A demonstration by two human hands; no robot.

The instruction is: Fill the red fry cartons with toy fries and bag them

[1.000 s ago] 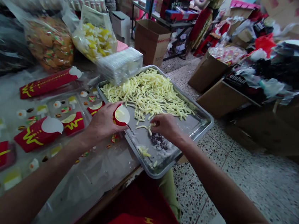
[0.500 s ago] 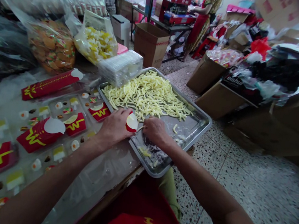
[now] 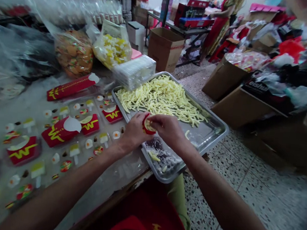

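Note:
My left hand point(image 3: 135, 130) is closed around a small red fries box point(image 3: 149, 130), its opening tilted toward my right hand point(image 3: 170, 129). The fingers of that hand are pinched together at the box's mouth, on pale yellow fry-shaped sticks that partly show there; the fingertips are hidden. Both hands are over the near left edge of a metal tray point(image 3: 207, 144). A heap of the same fry-shaped sticks point(image 3: 163, 97) covers the tray's far part. Broken bits and white powder lie in its near corner.
Left on the table are red fries boxes point(image 3: 61, 131) and clear trays of small food-shaped pieces point(image 3: 74, 150). Beyond stand a stack of clear plastic trays point(image 3: 135, 69) and bags of pieces point(image 3: 73, 53). Cartons point(image 3: 164, 52) crowd the floor; another person point(image 3: 220, 23) stands at a far table.
My right hand has risen from the tray with a stick to the mouth of the fries box. Pale sticks now show in that opening. The view has shifted slightly left.

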